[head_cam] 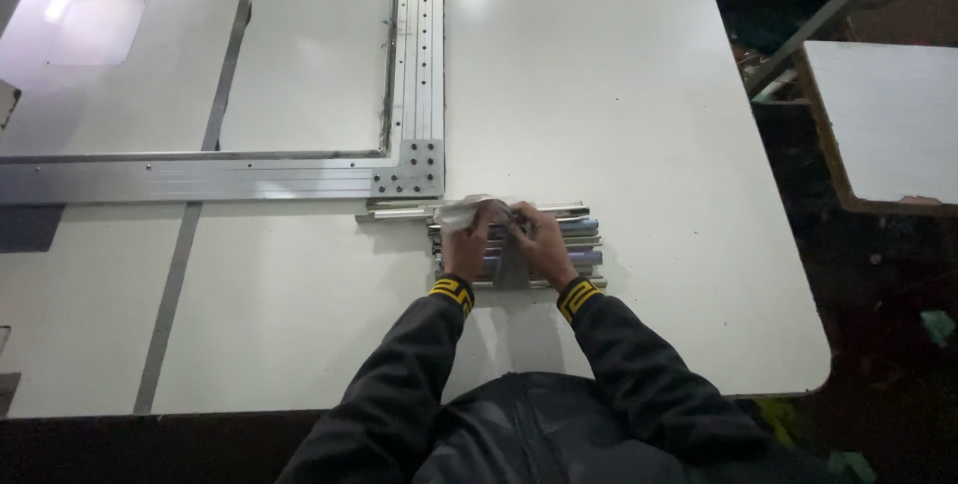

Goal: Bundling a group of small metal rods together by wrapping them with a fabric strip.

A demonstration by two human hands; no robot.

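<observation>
Left hand (463, 249) and right hand (540, 244) hold cloth (469, 212) over metal rods (584, 242).

Glossy white table (639, 95), dark cluttered floor (878, 294) beside it.

white table (619, 95), black sleeves, yellow-patterned cuffs (452, 293)

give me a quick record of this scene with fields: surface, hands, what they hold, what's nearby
surface: white table, rounded near-right corner
left hand: left hand on a crumpled pale cloth, fingers curled on it
right hand: right hand resting on a row of metal bars, fingertips by the cloth
bars: short, shiny, laid side by side, parallel
nearby: L-shaped aluminium frame with a bolted corner plate, just beyond the bars
sleeves: dark jacket, yellow-and-black cuffs
right of table: second white board
</observation>
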